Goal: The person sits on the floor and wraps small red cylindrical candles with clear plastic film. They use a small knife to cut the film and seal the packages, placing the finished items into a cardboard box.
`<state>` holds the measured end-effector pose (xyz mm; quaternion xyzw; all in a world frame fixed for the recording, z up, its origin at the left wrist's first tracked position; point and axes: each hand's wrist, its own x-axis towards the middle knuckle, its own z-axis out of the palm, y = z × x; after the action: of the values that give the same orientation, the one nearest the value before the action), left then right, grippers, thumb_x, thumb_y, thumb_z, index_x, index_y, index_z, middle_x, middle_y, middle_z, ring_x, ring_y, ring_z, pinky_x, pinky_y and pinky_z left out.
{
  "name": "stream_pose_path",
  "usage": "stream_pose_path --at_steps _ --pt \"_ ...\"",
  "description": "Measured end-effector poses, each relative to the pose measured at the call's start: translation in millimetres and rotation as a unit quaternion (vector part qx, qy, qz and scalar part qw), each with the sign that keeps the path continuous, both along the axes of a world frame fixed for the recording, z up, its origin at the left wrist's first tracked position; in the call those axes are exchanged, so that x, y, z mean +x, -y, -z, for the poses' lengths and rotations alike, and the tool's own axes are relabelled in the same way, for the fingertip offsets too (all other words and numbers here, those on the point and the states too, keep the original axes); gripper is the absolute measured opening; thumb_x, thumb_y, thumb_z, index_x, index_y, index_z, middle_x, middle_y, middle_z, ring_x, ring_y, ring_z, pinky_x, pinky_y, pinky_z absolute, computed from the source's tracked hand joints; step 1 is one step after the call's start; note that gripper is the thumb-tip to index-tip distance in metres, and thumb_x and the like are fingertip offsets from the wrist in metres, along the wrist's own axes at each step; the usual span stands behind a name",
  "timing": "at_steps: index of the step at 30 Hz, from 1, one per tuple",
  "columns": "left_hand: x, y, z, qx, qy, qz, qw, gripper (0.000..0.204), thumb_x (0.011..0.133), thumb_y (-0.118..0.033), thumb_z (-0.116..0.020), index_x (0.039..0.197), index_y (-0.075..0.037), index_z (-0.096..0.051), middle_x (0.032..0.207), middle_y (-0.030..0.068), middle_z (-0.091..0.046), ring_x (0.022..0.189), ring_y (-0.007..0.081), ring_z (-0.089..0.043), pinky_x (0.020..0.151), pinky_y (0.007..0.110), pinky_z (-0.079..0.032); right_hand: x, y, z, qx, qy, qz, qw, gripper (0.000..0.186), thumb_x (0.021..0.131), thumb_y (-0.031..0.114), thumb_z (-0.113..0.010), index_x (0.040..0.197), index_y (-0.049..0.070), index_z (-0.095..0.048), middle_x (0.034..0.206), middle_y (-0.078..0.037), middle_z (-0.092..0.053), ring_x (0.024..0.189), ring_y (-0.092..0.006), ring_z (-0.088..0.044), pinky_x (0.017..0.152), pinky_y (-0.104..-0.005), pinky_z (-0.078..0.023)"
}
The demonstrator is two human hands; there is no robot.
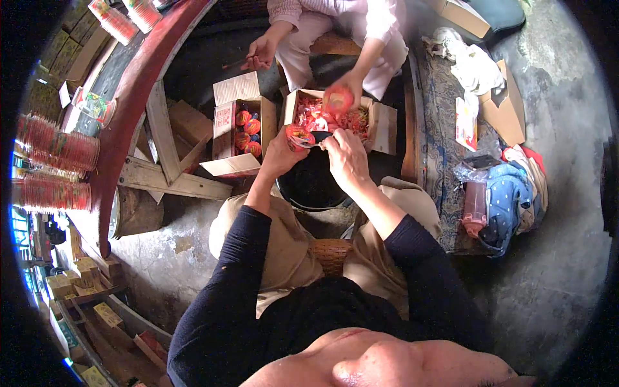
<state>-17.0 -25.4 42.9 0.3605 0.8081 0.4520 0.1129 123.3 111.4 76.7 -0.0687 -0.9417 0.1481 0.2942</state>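
Note:
My left hand (282, 157) is closed around a small clear cup with red print (298, 137), tipped with its mouth towards the right. My right hand (346, 161) pinches what looks like a spoon (314, 144), its tip at the cup's mouth; a dark patch shows beside it. Below both hands, between my knees, sits a black bucket (316, 187) with dark contents. Just beyond my hands an open carton (384, 126) holds a heap of red-printed pieces. Left of it, another open carton (222, 153) holds several red and dark round pieces.
Opposite me a person's hand (342, 93) moves a red cup, blurred; the other hand (261, 51) holds a thin stick-like tool. Stacks of red cups (58, 145) stand on the red-edged table (119, 138) at left. A patterned bench (438, 142) with cloths lies right.

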Motion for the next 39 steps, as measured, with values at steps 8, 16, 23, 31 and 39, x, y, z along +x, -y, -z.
stream_pose_path --at_steps 8,16,23,31,39 --pt "-9 4 18 0.021 0.167 0.054 0.984 0.047 0.068 -0.012 -0.077 0.110 -0.002 -0.060 0.101 0.0108 -0.068 0.096 0.0187 -0.065 0.086 0.033 -0.050 -5 3 8 0.013 0.010 -0.008 1.000 0.003 0.082 0.008 -0.056 0.083 0.005 -0.057 0.091 -0.011 -0.050 0.090 -0.0274 -0.053 0.083 -0.0405 -0.045" --pt "1 0 6 -0.011 -0.043 -0.020 0.999 0.048 0.069 -0.019 -0.076 0.109 -0.004 -0.056 0.102 0.0184 -0.067 0.099 0.0363 -0.063 0.085 0.042 -0.050 -3 -4 14 -0.160 0.036 0.022 0.986 0.004 0.080 0.001 -0.060 0.082 0.002 -0.056 0.095 -0.016 -0.053 0.095 -0.0345 -0.056 0.082 -0.0444 -0.047" --pt "2 -1 -3 0.010 -0.035 -0.022 0.999 0.047 0.070 -0.020 -0.075 0.109 -0.002 -0.055 0.099 0.0192 -0.067 0.097 0.0379 -0.063 0.082 0.043 -0.050 4 -2 6 -0.067 0.010 0.012 0.998 0.004 0.080 0.004 -0.060 0.082 0.004 -0.056 0.096 -0.015 -0.053 0.093 -0.0306 -0.056 0.080 -0.0427 -0.046" --pt "1 2 -6 0.023 0.053 0.003 0.998 0.044 0.072 -0.015 -0.075 0.110 -0.002 -0.057 0.099 0.0150 -0.068 0.097 0.0267 -0.066 0.086 0.036 -0.050 -4 0 10 0.020 0.008 0.015 1.000 0.002 0.082 0.006 -0.057 0.084 0.005 -0.057 0.096 -0.013 -0.054 0.096 -0.0287 -0.055 0.082 -0.0416 -0.045" --pt "-3 1 5 -0.024 -0.033 -0.015 0.999 0.052 0.067 -0.021 -0.077 0.111 -0.004 -0.055 0.100 0.0186 -0.067 0.097 0.0354 -0.065 0.084 0.042 -0.051 -3 -4 16 -0.162 0.002 0.035 0.986 0.008 0.079 0.002 -0.061 0.085 0.004 -0.058 0.093 -0.016 -0.054 0.091 -0.0336 -0.058 0.078 -0.0441 -0.048"
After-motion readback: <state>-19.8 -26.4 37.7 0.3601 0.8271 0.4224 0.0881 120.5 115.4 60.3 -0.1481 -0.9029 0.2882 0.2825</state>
